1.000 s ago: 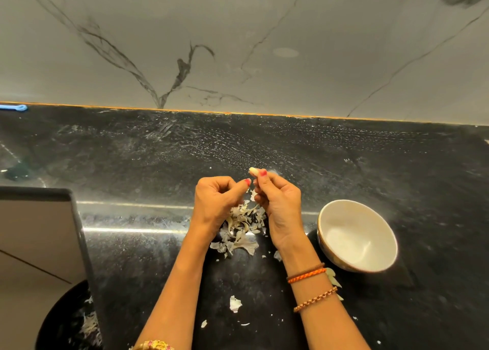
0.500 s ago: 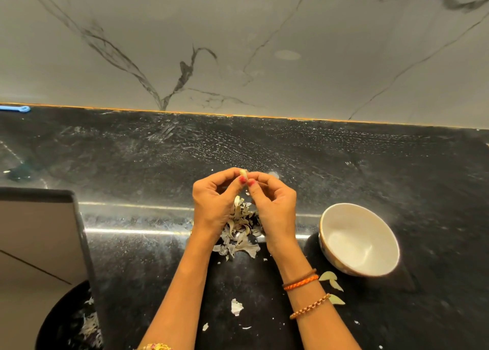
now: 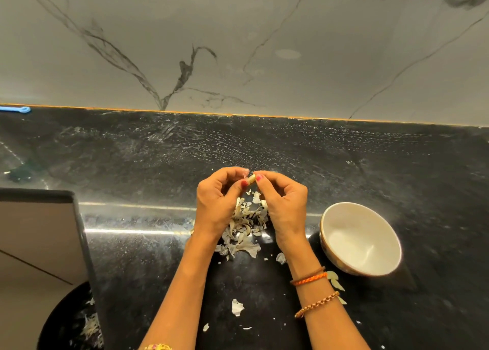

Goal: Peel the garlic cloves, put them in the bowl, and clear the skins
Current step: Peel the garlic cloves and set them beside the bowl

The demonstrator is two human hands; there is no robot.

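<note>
Head view showed the left hand [image 3: 215,204] and right hand [image 3: 284,204] each pinching 1 garlic clove [image 3: 251,179] between curled fingertips above the skins [image 3: 244,228] on the black worktop [image 3: 344,159]. Right of them sat the white bowl [image 3: 361,240].
</note>
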